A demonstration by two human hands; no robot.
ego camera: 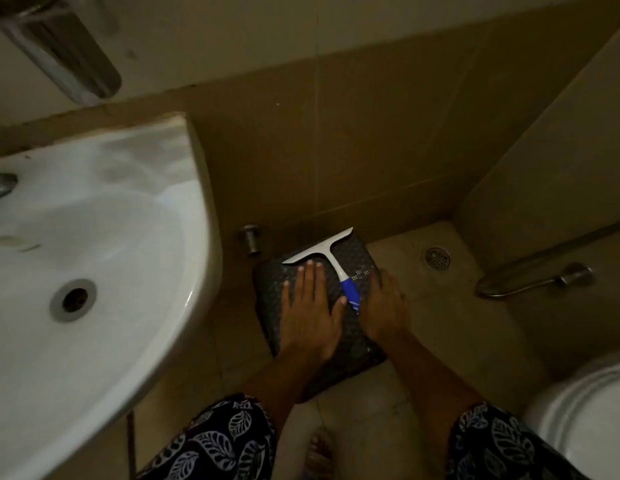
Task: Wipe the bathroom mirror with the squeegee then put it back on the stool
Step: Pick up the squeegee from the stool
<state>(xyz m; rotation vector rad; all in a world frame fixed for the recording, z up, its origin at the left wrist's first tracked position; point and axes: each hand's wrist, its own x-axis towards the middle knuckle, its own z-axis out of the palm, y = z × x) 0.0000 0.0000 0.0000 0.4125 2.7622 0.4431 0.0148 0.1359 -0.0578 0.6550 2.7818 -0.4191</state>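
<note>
The squeegee (331,258) lies at the stool's (357,348) far edge. The left hand (308,306) lies flat beside the handle. I cannot tell whether the right hand (383,303) grips anything. A nudge could knock the squeegee off.

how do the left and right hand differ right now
The left hand lies flat on the stool, fingers straight and spread; the right hand seems to bend its fingers at the stool's right edge. The left hand sits left of the squeegee handle, the right hand at its right. Both rest on the stool.
</note>
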